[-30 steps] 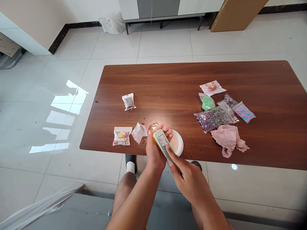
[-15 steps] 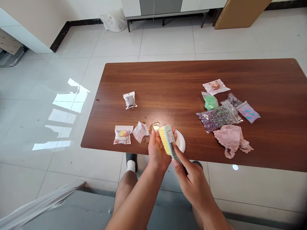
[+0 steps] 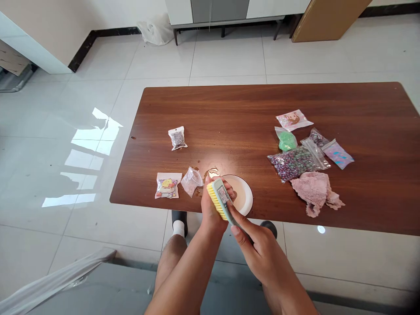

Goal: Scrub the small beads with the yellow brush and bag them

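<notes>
My right hand point(image 3: 259, 249) grips the pale green handle of a yellow-bristled scrubbing brush point(image 3: 220, 199) above the table's near edge. My left hand point(image 3: 213, 208) is curled around the brush head, and its fingers lie against the brush's far side. Just behind them sits a white plate point(image 3: 246, 205), partly hidden by both hands. A small round printed item point(image 3: 213, 173) lies at the plate's left, among brown spatter. Further left are a crumpled clear plastic bag point(image 3: 191, 181) and a printed packet with a yellow cartoon bear point(image 3: 168, 185).
The brown wooden table point(image 3: 229, 105) also holds a small bag of dark beads point(image 3: 177, 138). At right lie a large bag of mixed beads point(image 3: 292, 163), a green bag point(image 3: 286, 141) and a crumpled pink cloth point(image 3: 313, 192). My knees and feet show below the table.
The brush has swung down from a steeper tilt, with its bristles now facing lower left. Both hands have dropped slightly, and more of the plate shows.
</notes>
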Demonstrator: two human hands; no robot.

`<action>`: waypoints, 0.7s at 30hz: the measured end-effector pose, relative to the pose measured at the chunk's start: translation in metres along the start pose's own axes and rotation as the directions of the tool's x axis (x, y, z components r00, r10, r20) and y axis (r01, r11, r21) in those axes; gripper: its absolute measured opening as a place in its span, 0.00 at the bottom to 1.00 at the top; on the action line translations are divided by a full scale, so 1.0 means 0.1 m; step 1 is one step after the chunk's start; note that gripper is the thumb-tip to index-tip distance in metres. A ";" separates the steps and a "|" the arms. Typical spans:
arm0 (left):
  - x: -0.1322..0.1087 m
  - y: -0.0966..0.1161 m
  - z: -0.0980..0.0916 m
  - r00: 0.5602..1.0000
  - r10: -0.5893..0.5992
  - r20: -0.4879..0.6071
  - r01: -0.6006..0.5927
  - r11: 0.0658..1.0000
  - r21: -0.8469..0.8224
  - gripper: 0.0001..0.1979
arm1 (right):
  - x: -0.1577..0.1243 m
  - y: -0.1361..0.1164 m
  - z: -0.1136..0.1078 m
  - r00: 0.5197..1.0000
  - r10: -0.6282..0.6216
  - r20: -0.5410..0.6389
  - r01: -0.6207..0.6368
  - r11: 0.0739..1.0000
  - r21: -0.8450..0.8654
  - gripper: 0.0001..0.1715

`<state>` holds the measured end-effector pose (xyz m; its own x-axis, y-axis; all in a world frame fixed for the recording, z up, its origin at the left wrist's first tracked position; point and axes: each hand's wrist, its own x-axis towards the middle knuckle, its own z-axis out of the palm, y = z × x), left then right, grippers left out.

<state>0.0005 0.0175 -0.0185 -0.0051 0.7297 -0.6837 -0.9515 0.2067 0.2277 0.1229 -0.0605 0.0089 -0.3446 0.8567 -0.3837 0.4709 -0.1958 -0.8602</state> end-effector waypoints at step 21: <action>-0.04 0.03 -0.02 0.999 -0.043 -0.018 0.045 0.994 0.100 0.19 | -0.10 0.07 -0.06 0.988 0.069 0.141 -0.123 0.900 0.418 0.36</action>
<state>-0.0026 0.0138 -0.0164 0.0303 0.7080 -0.7056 -0.9155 0.3030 0.2647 0.1347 -0.0672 0.0088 -0.4226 0.7652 -0.4856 0.1267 -0.4807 -0.8677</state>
